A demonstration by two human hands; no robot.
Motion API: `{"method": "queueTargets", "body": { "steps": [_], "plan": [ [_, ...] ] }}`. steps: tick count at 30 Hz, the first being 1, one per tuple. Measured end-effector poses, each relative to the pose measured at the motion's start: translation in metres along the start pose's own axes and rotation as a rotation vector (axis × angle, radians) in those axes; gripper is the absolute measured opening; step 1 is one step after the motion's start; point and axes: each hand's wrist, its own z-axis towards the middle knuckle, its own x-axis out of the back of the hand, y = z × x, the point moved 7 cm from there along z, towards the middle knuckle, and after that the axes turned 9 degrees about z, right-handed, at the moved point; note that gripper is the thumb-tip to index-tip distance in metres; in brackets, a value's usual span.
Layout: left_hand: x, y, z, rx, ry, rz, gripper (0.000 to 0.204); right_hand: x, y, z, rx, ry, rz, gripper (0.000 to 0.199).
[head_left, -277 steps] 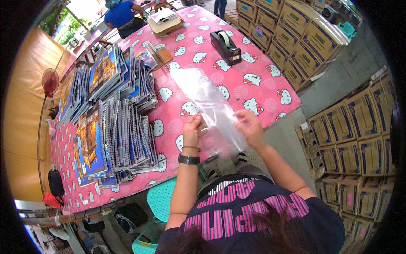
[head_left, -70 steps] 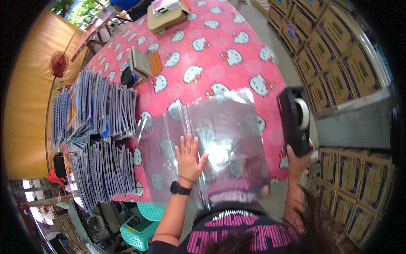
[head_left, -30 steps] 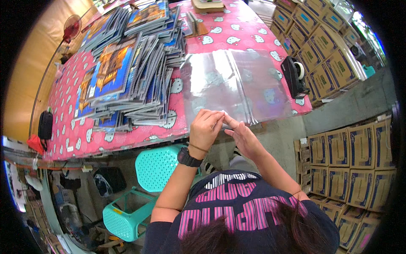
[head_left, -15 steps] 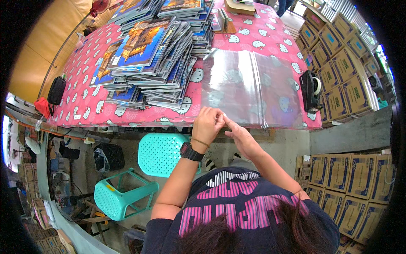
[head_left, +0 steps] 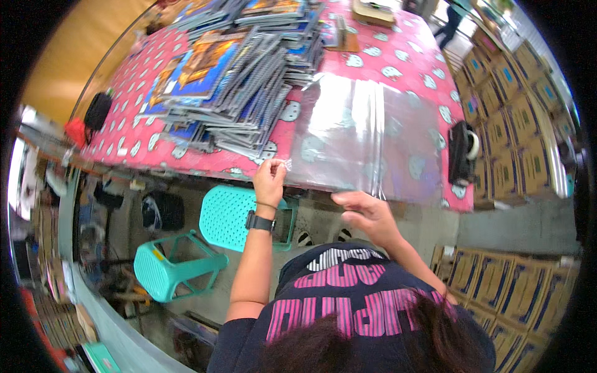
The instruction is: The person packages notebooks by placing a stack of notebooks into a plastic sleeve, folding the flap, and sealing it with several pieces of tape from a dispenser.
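A stack of clear plastic sheets [head_left: 336, 133] lies flat at the table's front edge, with bright glare across it. My left hand [head_left: 268, 184], with a dark watch and a thin band at the wrist, pinches the near left corner of the plastic. How many layers it grips cannot be made out. My right hand [head_left: 371, 216] hovers just off the table edge, fingers loosely bent and apart, holding nothing. To the left of the plastic, spiral-bound notebooks [head_left: 205, 65] with blue and orange covers rise in overlapping piles.
The table wears a pink cat-print cover [head_left: 134, 127]. A black tape dispenser [head_left: 459, 155] stands at its right edge, and a black pouch [head_left: 97, 110] at its left. Below are turquoise stools [head_left: 224, 217]. Cardboard boxes [head_left: 516, 133] are stacked on the right. A person [head_left: 451, 25] stands far back.
My hands were together at the plastic's near edge. Now the left has moved left to its corner, and the right has drawn away to the right. The whole view has tilted slightly.
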Motion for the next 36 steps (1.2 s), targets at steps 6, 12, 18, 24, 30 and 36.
{"method": "queueTargets", "body": {
  "steps": [6, 12, 18, 24, 30, 36],
  "plan": [
    [0.108, -0.085, -0.014, 0.506, 0.338, -0.419, 0.015, 0.065, 0.038, 0.012, -0.12, 0.239, -0.038, 0.009],
    [0.25, -0.163, 0.003, 0.542, 0.762, -0.62, 0.014, 0.024, 0.049, 0.061, -0.242, 0.147, -0.03, 0.008],
    [0.351, -0.229, 0.169, 0.295, 0.842, 0.057, 0.03, -0.061, 0.078, 0.121, -0.217, -0.198, -0.305, 0.014],
    [0.364, -0.333, 0.27, 0.628, 0.411, -0.138, 0.073, -0.098, 0.061, 0.146, -0.188, -0.221, -0.433, 0.018],
    [0.371, -0.343, 0.298, 0.446, 0.246, 0.235, 0.031, -0.078, 0.051, 0.147, -0.16, 0.019, -0.503, 0.018],
    [0.351, -0.353, 0.221, 0.578, 0.531, 0.849, 0.041, -0.066, 0.035, 0.135, -0.106, 0.216, -0.464, 0.018]
  ]
}}
